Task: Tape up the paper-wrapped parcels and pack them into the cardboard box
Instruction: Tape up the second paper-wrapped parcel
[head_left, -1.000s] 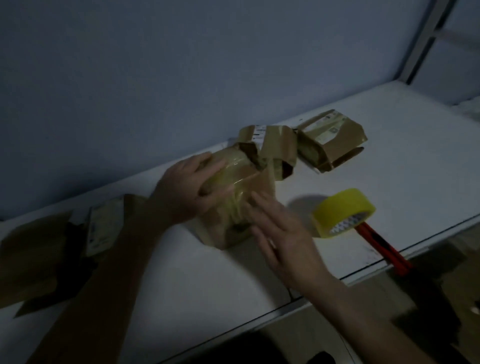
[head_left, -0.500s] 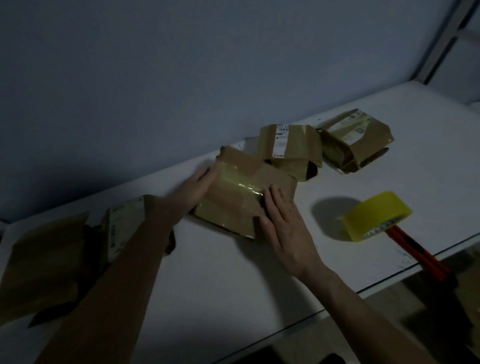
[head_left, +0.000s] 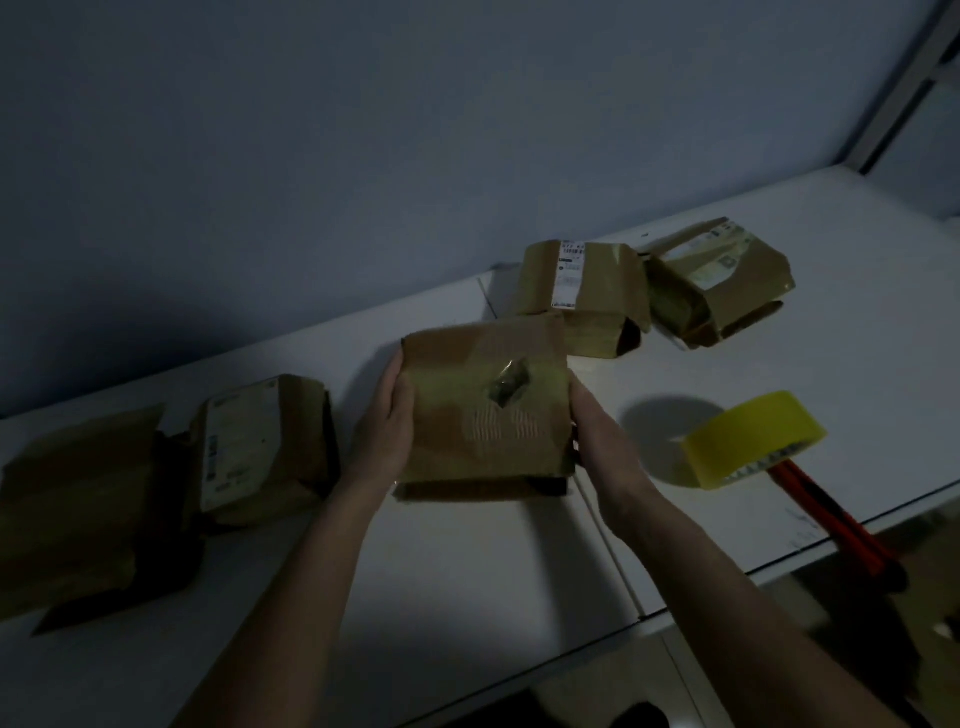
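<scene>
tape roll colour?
Yellow. The tape roll lies on the white table, right of the held parcel; clearest in the head view, the only one.

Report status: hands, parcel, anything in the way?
Left hand and right hand hold the centre parcel by its sides. Tape roll on table, right of it. No cardboard box in view.

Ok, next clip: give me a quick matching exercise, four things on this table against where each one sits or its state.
Things:
1. yellow tape roll
2. held parcel
3. red-handled cutter
4. labelled parcel

Places or states:
A. between both hands, mid-table
B. left of the left hand
C. overhanging the table's near edge
D. right of the right hand

Pairs: 1-D, 2-A, 3-C, 4-B
</scene>
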